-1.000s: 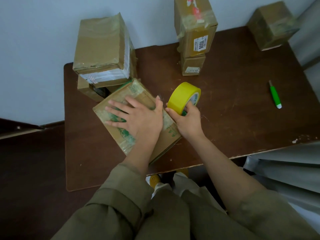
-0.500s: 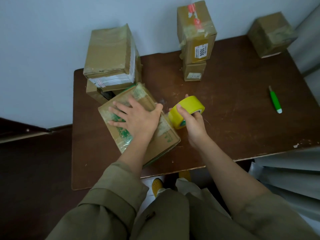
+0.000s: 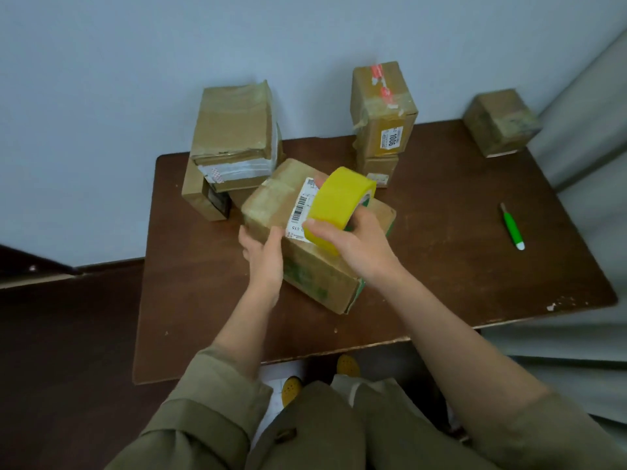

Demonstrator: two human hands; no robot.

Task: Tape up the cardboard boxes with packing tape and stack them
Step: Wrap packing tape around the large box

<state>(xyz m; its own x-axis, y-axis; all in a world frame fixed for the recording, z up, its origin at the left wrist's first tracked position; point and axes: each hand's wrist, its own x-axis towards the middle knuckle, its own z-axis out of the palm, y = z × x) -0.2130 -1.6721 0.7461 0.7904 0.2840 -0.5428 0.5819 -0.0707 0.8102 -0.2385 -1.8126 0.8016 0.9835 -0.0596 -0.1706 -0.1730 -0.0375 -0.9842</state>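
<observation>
Soft, dim daylight is falling evenly over the scene, giving a cool bluish cast to the wall [image 3: 101, 96] beyond the hands. No hard shadows are showing; only faint, diffuse shading is lying under the boxes [image 3: 234, 130] just past the left hand [image 3: 263, 252]. The table [image 3: 458, 266] is giving off a dull sheen to the right of the right hand [image 3: 356, 245], without real glare. The tape roll [image 3: 339, 201] and both hands are looking slightly smeared by motion. The wide lens is bowing the table edges and stretching the sleeves [image 3: 203, 418] nearest the camera. Corners are darkening, especially low left of the hands.
</observation>
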